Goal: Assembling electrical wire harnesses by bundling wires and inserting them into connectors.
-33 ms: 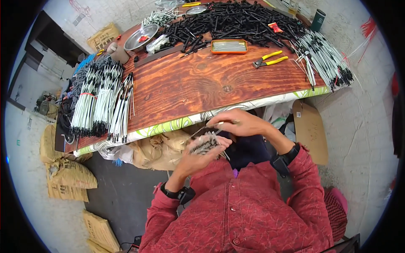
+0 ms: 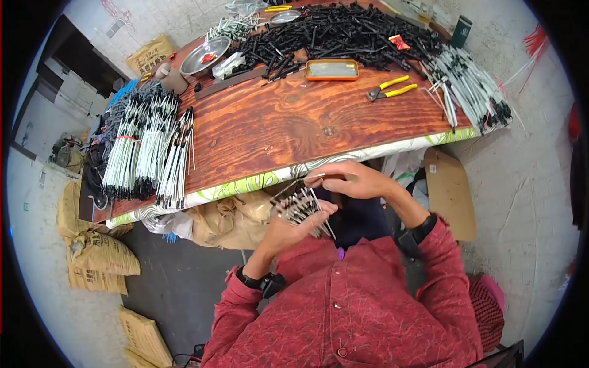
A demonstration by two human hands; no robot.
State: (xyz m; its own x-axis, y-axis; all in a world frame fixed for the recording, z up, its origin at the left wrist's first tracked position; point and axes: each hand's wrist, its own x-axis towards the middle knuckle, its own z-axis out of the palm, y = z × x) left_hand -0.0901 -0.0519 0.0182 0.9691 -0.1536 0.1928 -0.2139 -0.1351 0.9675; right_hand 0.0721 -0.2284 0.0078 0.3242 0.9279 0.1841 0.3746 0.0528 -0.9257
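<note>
Below the front edge of the wooden table point(image 2: 257, 144), the person's left hand point(image 2: 286, 233) is closed around a fanned bundle of thin rods point(image 2: 299, 207). Just beyond it, the right hand point(image 2: 359, 180) curls thumb and fingers close together; whether they pinch anything cannot be told. On the tabletop, white sticks with black tips point(image 2: 130, 150) lie bundled at left, yellow-handled pliers point(image 2: 399, 91) toward the right. Farther back sit an orange-rimmed tray point(image 2: 331, 78) and a broad heap of black parts point(image 2: 343, 34).

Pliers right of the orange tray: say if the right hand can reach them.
Probably yes: the pliers lie beyond the right hand, with only tabletop and cloth edging seen between; some leaning may be needed.
</note>
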